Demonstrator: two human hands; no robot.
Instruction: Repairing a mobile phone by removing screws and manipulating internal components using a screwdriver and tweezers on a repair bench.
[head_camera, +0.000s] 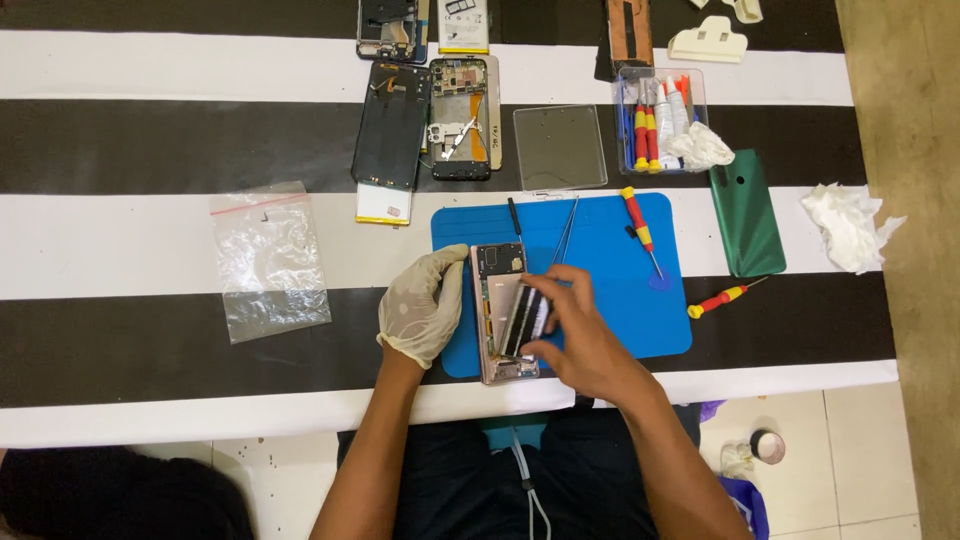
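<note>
Open phone (497, 315) lies on the blue mat (610, 300) near the desk's front edge. Left hand (420, 305), gloved, rests flat against the phone's left side — fingers loosely curled, steadying it. Right hand (575, 335), bare, grip closed on a dark flat battery (525, 318), tilted over the phone. Tweezers (566, 230) and a red-yellow screwdriver (640, 228) lie toward the mat's back edge.

Phone-repair workbench: opened phones (425, 115), screwdrivers (640, 225), blue work mat (620, 320), striped table (150, 240).
</note>
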